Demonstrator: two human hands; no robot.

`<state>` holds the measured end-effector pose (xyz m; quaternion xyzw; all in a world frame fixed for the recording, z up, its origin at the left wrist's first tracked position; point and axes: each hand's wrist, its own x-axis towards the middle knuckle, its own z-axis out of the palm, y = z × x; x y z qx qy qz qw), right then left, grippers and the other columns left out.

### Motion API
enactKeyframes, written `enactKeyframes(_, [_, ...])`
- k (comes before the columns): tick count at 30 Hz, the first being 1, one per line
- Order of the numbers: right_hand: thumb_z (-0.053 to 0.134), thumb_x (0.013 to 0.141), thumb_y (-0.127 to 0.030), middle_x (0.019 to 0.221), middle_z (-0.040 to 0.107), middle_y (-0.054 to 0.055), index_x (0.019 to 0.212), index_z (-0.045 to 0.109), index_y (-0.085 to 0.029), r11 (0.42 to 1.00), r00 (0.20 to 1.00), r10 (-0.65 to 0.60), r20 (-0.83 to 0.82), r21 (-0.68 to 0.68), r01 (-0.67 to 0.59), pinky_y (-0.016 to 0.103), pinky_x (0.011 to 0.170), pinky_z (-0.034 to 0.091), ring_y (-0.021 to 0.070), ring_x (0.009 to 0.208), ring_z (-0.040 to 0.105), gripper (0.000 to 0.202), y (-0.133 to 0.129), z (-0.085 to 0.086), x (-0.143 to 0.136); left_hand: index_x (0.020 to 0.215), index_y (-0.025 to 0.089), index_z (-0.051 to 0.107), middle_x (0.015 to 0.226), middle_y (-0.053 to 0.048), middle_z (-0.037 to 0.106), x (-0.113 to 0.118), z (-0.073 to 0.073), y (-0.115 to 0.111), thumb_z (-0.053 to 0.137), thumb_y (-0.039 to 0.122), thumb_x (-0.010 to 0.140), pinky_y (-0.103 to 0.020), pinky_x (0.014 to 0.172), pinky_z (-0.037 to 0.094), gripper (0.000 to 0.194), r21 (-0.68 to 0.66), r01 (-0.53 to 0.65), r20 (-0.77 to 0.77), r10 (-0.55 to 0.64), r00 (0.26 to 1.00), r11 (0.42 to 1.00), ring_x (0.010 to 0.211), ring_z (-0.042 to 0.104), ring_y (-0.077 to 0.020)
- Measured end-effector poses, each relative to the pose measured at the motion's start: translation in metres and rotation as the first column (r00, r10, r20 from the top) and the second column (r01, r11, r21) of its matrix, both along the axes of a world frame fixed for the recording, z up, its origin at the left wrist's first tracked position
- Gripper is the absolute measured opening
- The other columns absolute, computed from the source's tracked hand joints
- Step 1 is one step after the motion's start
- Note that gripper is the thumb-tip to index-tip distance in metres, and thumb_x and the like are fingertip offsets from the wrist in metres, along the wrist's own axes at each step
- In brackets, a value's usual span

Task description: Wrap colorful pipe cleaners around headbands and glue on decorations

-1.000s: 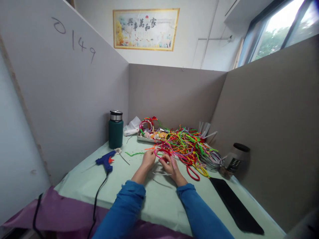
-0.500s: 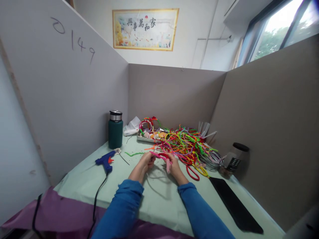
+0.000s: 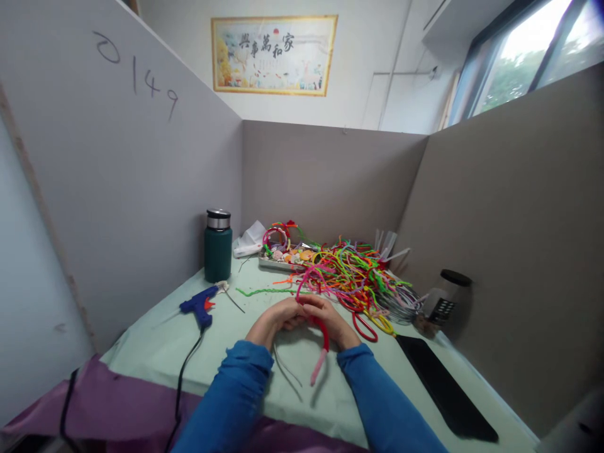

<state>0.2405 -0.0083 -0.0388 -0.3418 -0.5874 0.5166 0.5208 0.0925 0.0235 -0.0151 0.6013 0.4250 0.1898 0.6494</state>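
My left hand (image 3: 285, 313) and my right hand (image 3: 325, 313) meet over the middle of the table, fingers closed around a curved band (image 3: 324, 333). The band looks fuzzy, red along its bend and pale pink at its lower end, which hangs toward me. A bright pink pipe cleaner (image 3: 298, 288) arcs up from between my fingers. The grip point itself is hidden by my fingers. Below my left hand, a thin grey strand (image 3: 284, 368) trails down; I cannot tell where it is attached.
Beyond my hands lies a tangled heap of colourful pipe cleaners (image 3: 358, 267), beside a metal tray (image 3: 276, 264) of small pieces. A blue glue gun (image 3: 201, 304) and green bottle (image 3: 218, 251) stand left. Scissors (image 3: 365, 327), a black flat object (image 3: 443, 384) and a clear jar (image 3: 443, 302) are right.
My hands have come together. The band has turned so its pale pink end points down toward me, and the pink pipe cleaner now arcs upward.
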Motion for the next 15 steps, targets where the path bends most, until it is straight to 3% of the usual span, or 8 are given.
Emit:
enactKeyframes(4, [0.077,0.067,-0.036,0.073,0.066,0.0,0.082,0.071,-0.02,0.998,0.998,-0.063,-0.016,0.014,0.063,0.025,0.059,0.045,0.0138,0.063,0.057,0.023,0.0014,-0.0017,-0.0016,0.048,0.018,0.036,0.043,0.006,0.028,0.0011,0.0004,-0.0006,0.064,0.022,0.064,-0.022,0.039,0.01,0.032,0.033,0.032,-0.048,-0.03,0.998,0.999,0.036,0.02,-0.0037])
enactKeyframes(8, [0.077,0.067,-0.037,0.082,0.069,0.002,0.09,0.071,-0.021,0.996,0.996,-0.092,-0.018,0.002,0.092,0.026,0.061,0.047,0.0156,0.069,0.06,0.029,0.0043,-0.0041,-0.0036,0.05,0.018,0.041,0.044,0.006,0.029,0.0019,-0.002,0.0,0.064,0.019,0.061,-0.022,0.04,0.009,0.025,0.061,0.085,-0.036,-0.083,0.996,0.994,0.036,0.02,-0.004])
enactKeyframes(15, [0.078,0.062,-0.037,0.077,0.07,0.004,0.08,0.073,-0.021,0.982,0.982,-0.189,-0.015,0.007,0.189,0.027,0.058,0.047,0.0168,0.066,0.06,0.025,0.0075,-0.0021,-0.0032,0.056,0.017,0.046,0.045,0.006,0.033,0.0023,-0.0074,0.0013,0.062,0.023,0.064,-0.023,0.042,0.014,0.019,0.138,0.049,0.024,-0.053,0.998,0.989,0.039,0.024,-0.0056])
